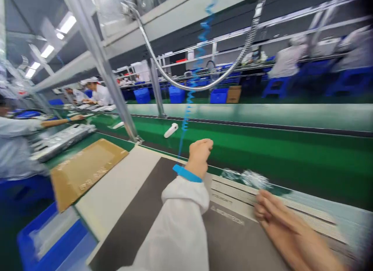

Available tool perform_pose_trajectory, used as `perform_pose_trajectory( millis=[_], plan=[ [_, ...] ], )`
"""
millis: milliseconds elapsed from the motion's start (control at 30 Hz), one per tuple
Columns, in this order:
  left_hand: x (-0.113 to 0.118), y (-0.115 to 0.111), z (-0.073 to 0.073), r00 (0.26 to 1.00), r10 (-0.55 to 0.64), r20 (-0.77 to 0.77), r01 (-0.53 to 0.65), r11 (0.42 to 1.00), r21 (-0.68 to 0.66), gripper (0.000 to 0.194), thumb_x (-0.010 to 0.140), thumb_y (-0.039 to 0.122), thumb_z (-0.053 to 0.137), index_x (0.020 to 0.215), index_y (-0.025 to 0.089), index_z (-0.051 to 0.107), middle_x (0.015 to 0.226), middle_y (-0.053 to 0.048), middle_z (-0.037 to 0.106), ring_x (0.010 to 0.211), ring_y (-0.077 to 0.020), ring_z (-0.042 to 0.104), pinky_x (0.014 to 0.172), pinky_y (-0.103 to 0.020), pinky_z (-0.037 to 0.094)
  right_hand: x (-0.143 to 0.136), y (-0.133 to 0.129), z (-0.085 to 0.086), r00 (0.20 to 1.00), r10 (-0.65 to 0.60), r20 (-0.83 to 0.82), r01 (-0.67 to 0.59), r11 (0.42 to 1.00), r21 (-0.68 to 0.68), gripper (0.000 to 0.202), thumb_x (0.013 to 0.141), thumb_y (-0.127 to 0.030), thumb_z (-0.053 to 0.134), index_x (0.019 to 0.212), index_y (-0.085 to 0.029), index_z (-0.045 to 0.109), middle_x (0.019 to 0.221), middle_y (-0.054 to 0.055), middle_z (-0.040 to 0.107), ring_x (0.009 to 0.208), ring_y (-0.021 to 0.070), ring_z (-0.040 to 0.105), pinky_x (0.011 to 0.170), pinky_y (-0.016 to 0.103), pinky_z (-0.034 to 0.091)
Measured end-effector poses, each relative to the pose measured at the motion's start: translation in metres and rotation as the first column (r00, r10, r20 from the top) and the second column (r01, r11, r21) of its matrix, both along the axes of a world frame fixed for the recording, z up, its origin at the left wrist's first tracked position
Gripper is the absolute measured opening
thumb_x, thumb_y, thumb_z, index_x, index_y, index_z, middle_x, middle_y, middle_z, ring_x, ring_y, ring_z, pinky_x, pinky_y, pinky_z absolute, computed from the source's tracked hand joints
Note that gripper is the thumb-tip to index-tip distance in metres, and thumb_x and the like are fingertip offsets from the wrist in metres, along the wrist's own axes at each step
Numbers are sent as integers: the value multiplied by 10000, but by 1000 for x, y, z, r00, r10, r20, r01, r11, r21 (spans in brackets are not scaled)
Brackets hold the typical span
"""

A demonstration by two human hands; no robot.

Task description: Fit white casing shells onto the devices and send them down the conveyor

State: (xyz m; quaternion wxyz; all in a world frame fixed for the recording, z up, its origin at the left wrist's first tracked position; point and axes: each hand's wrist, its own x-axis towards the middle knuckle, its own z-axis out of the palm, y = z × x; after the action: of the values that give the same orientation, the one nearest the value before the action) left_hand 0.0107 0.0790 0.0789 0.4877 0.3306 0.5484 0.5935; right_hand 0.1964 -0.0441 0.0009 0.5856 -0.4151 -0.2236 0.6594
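My left hand (200,156), with a blue band at its wrist, is held over the far edge of a dark grey printed sheet (233,240), fingers curled in. Whatever it may hold is hidden. Lower right, my right hand (274,216) is blurred above the printed strips at the sheet's edge, its fingers bent together; I cannot make out anything in it. A white handheld part (171,130) lies on the green belt (247,142) beyond my left hand. Crumpled clear plastic (250,178) sits at the belt's near edge, between the hands.
Brown cardboard (87,170) lies on the bench at left, above a blue bin (55,240). A metal post (105,69) rises behind it. A coiled blue hose (189,104) and a flexible metal tube (192,87) hang ahead. A person's arm (58,122) reaches in from the left.
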Motion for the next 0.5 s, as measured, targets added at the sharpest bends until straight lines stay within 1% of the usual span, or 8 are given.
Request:
perform_pose_trajectory(
  millis=[67, 133, 167, 233, 300, 367, 500],
  plan=[
    [3, -2, -2, 997, -18, 75, 20, 999, -30, 135, 702, 124, 698, 613, 129, 597, 572, 14, 513, 536, -67, 467, 522, -206, 334, -5, -3, 10, 999, 15, -31, -15, 1000, -9, 352, 619, -294, 872, 939, -213, 749, 876, 44, 630, 717, 137, 562, 613, 227, 554],
    [1, -3, 1, 992, -25, 128, 33, 997, -65, 168, 704, 123, 696, 599, 130, 565, 539, 27, 476, 497, -52, 408, 496, -200, 301, -7, -4, 13, 998, 11, -59, -10, 1000, 21, 348, 641, -294, 871, 955, -214, 746, 891, 30, 630, 729, 114, 546, 644, 204, 523],
    [0, -3, 4, 989, -28, 147, 39, 997, -71, 150, 714, 117, 690, 623, 127, 572, 546, 27, 481, 497, -47, 395, 495, -197, 300, -7, -5, 12, 998, 2, -70, 0, 1000, 30, 346, 646, -296, 872, 955, -209, 745, 886, 27, 630, 730, 108, 541, 656, 202, 509],
    [-5, -3, 9, 984, -29, 176, 42, 997, -68, 89, 740, 102, 675, 698, 116, 598, 590, 14, 519, 541, -55, 440, 514, -191, 322, -7, -6, 10, 995, -18, -99, 21, 999, 30, 352, 643, -299, 878, 951, -196, 741, 874, 25, 630, 729, 103, 536, 671, 208, 486],
    [-11, -2, 10, 981, -15, 193, 25, 998, -50, 76, 771, 100, 662, 737, 122, 598, 642, 9, 542, 604, -63, 492, 542, -191, 347, -7, -6, 8, 992, -21, -125, 26, 999, 40, 352, 642, -286, 880, 947, -185, 736, 861, 22, 625, 725, 101, 533, 672, 211, 465],
    [-17, -1, 5, 980, 3, 200, 10, 998, -66, 92, 783, 99, 673, 750, 124, 591, 667, 9, 546, 621, -63, 499, 546, -195, 345, -8, -7, 7, 990, -16, -139, 25, 998, 59, 337, 660, -266, 871, 956, -182, 731, 862, 17, 621, 721, 95, 531, 676, 211, 450],
    [-21, 4, -9, 975, 39, 220, -3, 987, -159, 147, 789, 81, 666, 701, 120, 555, 636, -7, 535, 594, -79, 510, 546, -213, 363, -8, -7, 8, 990, -4, -142, 14, 998, 67, 318, 689, -250, 855, 972, -179, 726, 870, 16, 618, 721, 91, 528, 676, 208, 440]
  ],
)
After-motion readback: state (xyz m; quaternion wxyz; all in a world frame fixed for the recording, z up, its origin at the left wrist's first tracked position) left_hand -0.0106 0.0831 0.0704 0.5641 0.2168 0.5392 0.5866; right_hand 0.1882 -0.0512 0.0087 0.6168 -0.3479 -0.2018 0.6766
